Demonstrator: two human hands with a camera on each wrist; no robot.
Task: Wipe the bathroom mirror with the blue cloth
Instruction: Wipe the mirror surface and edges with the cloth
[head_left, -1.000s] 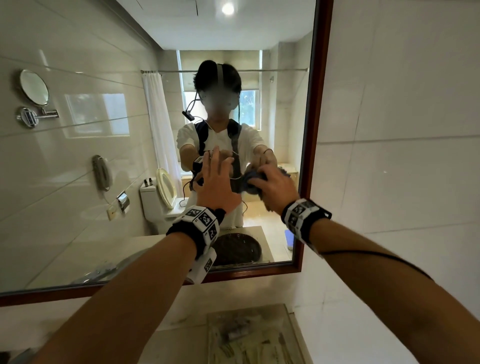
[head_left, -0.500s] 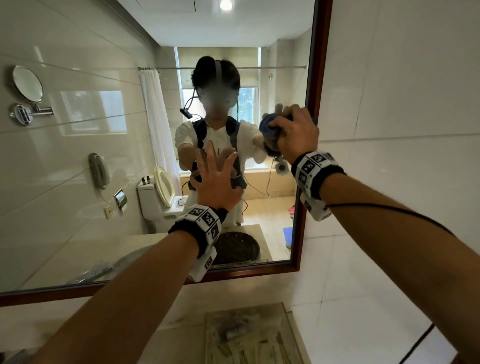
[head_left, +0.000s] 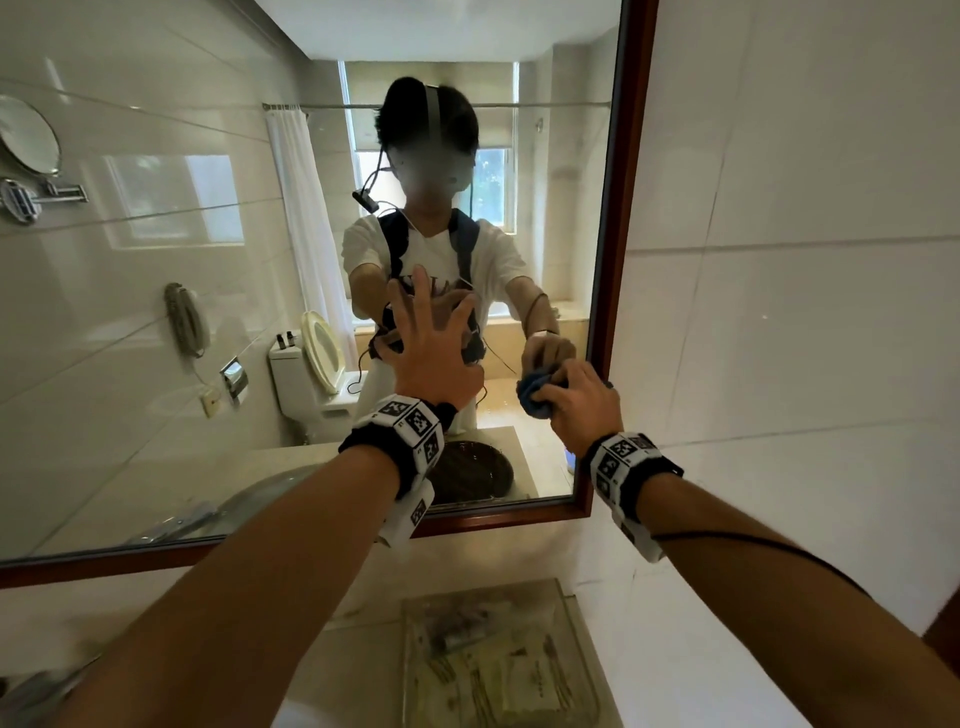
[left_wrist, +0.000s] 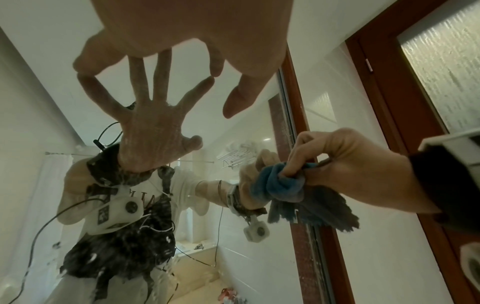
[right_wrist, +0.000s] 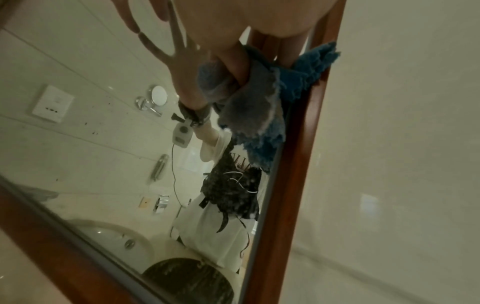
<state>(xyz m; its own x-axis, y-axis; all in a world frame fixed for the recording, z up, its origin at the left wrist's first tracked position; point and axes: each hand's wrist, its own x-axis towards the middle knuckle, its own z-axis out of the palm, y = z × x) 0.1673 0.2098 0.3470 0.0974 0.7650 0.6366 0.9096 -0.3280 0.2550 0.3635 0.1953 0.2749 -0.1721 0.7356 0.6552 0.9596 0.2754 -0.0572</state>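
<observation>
- The right hand (head_left: 584, 402) has its fingers curled tight round the bunched blue cloth (head_left: 535, 397), gripping it and pressing it to the glass of the mirror (head_left: 156, 312), low down and close to the right-hand side of the frame (head_left: 621, 208).
- In the left wrist view the cloth (left_wrist: 283, 186) is wadded under the curled fingers (left_wrist: 301, 156) of that hand, with a ragged tail of it hanging loose below the fist.
- In the right wrist view the loose cloth (right_wrist: 257, 107) drapes from the fist, and one fringed corner lies over the red-brown wooden frame (right_wrist: 293, 164).
- The left hand (head_left: 428, 353) is spread wide, fingers straight and apart, holding nothing; its fingertips (left_wrist: 85, 67) touch the glass and meet their own reflection.
- The left hand is to the left of the cloth and a little higher, the two hands near each other but apart.
- The mirror hangs on a wall of pale glossy tiles (head_left: 805, 260), and its lower frame edge sits just above a pale stone counter (head_left: 353, 613).
- A clear tray (head_left: 498, 660) of small packets lies on the counter below the mirror's right corner.
- Reflected in the glass are a toilet (head_left: 311, 374) with its seat raised, a white shower curtain (head_left: 306, 218), a window, and a round shaving mirror (head_left: 28, 143) on an arm.
- Dark specks and smears show on the glass in the wrist views.
</observation>
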